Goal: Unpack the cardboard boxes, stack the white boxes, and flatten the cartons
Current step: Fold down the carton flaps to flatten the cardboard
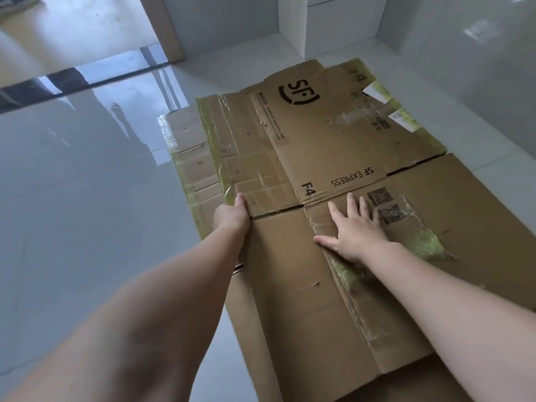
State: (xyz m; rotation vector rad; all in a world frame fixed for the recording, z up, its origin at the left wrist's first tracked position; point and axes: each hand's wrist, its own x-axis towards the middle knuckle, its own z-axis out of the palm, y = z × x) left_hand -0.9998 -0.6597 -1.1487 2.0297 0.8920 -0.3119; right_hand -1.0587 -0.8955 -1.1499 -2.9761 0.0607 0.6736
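Two hands on the flattened carton (333,158), lying on the floor (87,198). My left hand (232,213) grips its left edge, steadying; right hand (353,224) presses flat, fingers spread, likely to crush the fold.

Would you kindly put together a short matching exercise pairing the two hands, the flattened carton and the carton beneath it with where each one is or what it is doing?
Column one:
1. left hand
2. right hand
3. SF Express carton
4. lower carton

Column two:
A. pressed flat, fingers spread, on a near flap
B. lies flattened on top, logo facing up
C. grips the top carton's left edge
D. peeks out on the left, under the other carton, on the grey floor

Pairs: 1-C, 2-A, 3-B, 4-D
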